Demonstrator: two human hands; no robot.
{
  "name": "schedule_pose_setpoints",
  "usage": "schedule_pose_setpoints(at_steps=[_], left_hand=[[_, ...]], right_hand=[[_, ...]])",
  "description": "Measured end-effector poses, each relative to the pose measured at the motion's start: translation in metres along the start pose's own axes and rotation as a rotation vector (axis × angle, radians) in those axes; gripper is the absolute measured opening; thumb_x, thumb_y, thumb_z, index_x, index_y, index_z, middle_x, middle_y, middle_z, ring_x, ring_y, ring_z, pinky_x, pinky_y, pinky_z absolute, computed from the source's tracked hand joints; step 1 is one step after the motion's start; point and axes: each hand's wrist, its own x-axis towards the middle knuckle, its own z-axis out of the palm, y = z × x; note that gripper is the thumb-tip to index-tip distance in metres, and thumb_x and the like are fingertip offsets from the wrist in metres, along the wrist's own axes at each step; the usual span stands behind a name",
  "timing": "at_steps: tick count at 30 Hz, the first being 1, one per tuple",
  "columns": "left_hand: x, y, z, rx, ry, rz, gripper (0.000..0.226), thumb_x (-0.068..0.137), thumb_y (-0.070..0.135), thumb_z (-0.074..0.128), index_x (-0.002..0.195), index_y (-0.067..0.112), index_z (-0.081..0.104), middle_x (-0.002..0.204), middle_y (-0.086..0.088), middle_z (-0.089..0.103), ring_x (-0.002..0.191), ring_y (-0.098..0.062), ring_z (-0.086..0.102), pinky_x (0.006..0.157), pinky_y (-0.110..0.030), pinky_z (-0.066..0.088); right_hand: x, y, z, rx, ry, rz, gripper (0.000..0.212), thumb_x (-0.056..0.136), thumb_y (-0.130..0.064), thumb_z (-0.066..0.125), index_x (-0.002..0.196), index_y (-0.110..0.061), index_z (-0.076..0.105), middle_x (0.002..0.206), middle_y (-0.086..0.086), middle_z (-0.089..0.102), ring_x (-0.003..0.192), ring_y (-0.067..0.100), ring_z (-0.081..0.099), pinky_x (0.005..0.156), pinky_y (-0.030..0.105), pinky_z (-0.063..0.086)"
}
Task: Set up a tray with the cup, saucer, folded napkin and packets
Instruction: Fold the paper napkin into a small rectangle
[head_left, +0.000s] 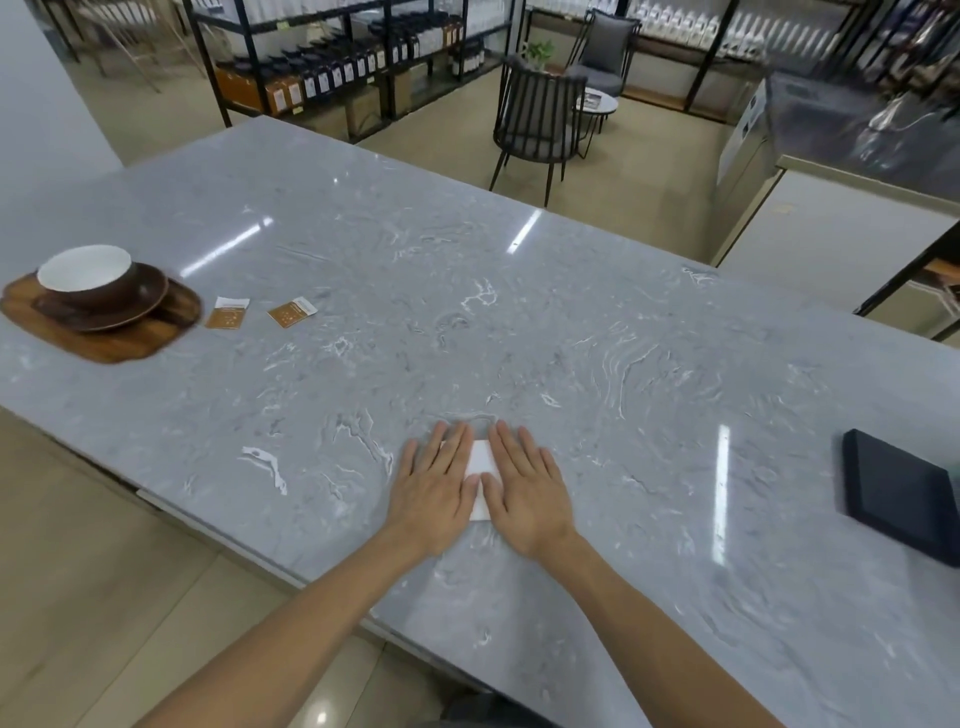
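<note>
Both hands, left hand (434, 480) and right hand (524, 480), lay flat and open, gripping nothing, pressing the napkin (480, 475) near the counter's (571, 312) near edge. Lifted carelessly, its fold might spring open. Two packets (260, 313) lay just beside the tray (119, 343) at the far left edge, easily overlooked.
</note>
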Motion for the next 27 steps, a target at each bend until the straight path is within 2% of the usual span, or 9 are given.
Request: schedule_pose_setpoints(at_steps=[3,5,9,13,15,18,21,24,27], left_hand=[[0.001,0.000,-0.007,-0.044,-0.101,0.020,0.069,0.106,0.047,0.014,0.159,0.014,-0.014,0.169,0.000,-0.017,0.154,-0.020,-0.021,0.126,-0.046,-0.008],[0.005,-0.010,-0.021,-0.122,-0.216,0.035,0.077,0.105,0.048,0.028,0.159,0.011,-0.012,0.169,-0.005,-0.015,0.156,-0.025,-0.015,0.126,-0.044,-0.005],[0.028,-0.030,-0.058,-0.230,-0.225,0.045,0.090,0.087,0.038,0.069,0.159,0.013,0.020,0.159,-0.011,0.031,0.146,-0.030,0.025,0.120,-0.040,0.023],[0.049,-0.027,-0.073,-0.264,-0.328,-0.009,0.085,0.073,0.029,0.086,0.146,0.012,0.046,0.140,-0.010,0.052,0.132,-0.029,0.047,0.110,-0.031,0.036],[0.058,-0.027,-0.075,-0.350,-0.384,-0.073,0.071,0.069,0.022,0.089,0.131,0.013,0.056,0.129,-0.006,0.059,0.119,-0.024,0.057,0.101,-0.032,0.046],[0.060,-0.029,-0.076,-0.481,-0.461,-0.093,0.039,0.069,0.011,0.088,0.097,0.016,0.061,0.101,-0.003,0.066,0.090,-0.018,0.062,0.077,-0.028,0.050],[0.049,-0.030,-0.074,-0.542,-0.374,-0.072,0.035,0.070,0.009,0.086,0.087,0.020,0.058,0.086,0.004,0.061,0.079,-0.013,0.058,0.066,-0.025,0.044],[0.028,-0.030,-0.068,-0.561,-0.213,0.005,0.034,0.073,0.011,0.080,0.082,0.030,0.054,0.081,0.009,0.061,0.070,-0.007,0.056,0.064,-0.025,0.043],[0.004,-0.029,-0.059,-0.502,-0.029,0.083,0.030,0.080,0.016,0.076,0.095,0.037,0.061,0.076,0.013,0.065,0.067,-0.005,0.060,0.064,-0.028,0.049]], right_hand=[[0.004,0.006,-0.002,0.049,-0.094,-0.013,0.069,0.103,-0.054,0.019,0.162,-0.026,-0.003,0.170,-0.013,-0.006,0.156,0.011,-0.008,0.126,0.039,-0.004],[0.010,0.016,-0.014,0.185,-0.188,-0.023,0.076,0.104,-0.049,0.039,0.163,-0.020,-0.001,0.171,-0.006,0.001,0.157,0.015,-0.001,0.125,0.038,-0.001],[0.035,0.038,-0.052,0.397,-0.273,-0.034,0.085,0.089,-0.023,0.078,0.156,-0.007,0.030,0.156,0.014,0.043,0.145,0.030,0.039,0.118,0.031,0.025],[0.057,0.046,-0.065,0.384,-0.400,0.013,0.102,0.073,-0.030,0.092,0.156,-0.015,0.033,0.131,0.001,0.053,0.128,0.022,0.050,0.115,0.039,0.039],[0.065,0.045,-0.066,0.347,-0.460,-0.009,0.098,0.070,-0.032,0.093,0.151,-0.016,0.040,0.125,-0.003,0.052,0.119,0.019,0.054,0.107,0.035,0.046],[0.072,0.039,-0.069,0.350,-0.475,-0.076,0.062,0.068,-0.022,0.093,0.122,-0.012,0.065,0.107,0.001,0.064,0.094,0.019,0.063,0.083,0.033,0.054],[0.064,0.037,-0.070,0.449,-0.417,-0.090,0.042,0.068,-0.012,0.092,0.100,-0.016,0.065,0.093,-0.001,0.064,0.079,0.013,0.061,0.068,0.027,0.052],[0.042,0.035,-0.062,0.590,-0.300,-0.051,0.038,0.074,-0.002,0.084,0.097,-0.020,0.059,0.094,-0.001,0.063,0.082,0.013,0.061,0.075,0.040,0.057],[0.022,0.033,-0.054,0.579,-0.202,-0.047,0.038,0.083,-0.005,0.076,0.091,-0.035,0.053,0.087,-0.014,0.064,0.073,0.002,0.061,0.068,0.032,0.055]])
